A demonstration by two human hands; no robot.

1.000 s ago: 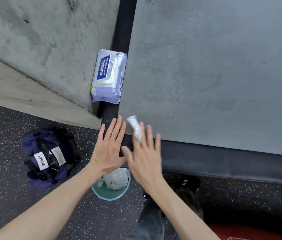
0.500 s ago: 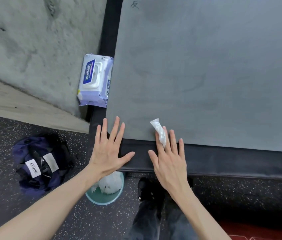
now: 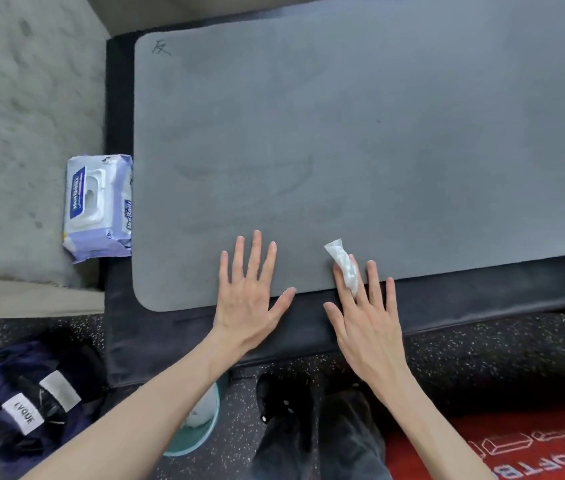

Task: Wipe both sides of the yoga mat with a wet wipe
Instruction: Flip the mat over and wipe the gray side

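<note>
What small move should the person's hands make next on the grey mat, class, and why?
Probably slide both hands forward across the yoga mat. The left hand lies flat on its near edge, and the right hand holds the wet wipe between straight fingers, so only the near edge is within reach.

Both forearms are bare to the frame edge, with no sleeve, watch or ring visible on the left hand (image 3: 250,299) or the right hand (image 3: 367,320). Below the hands, the person wears dark grey trousers (image 3: 326,441) and a black shoe (image 3: 279,396) with small white specks.
</note>
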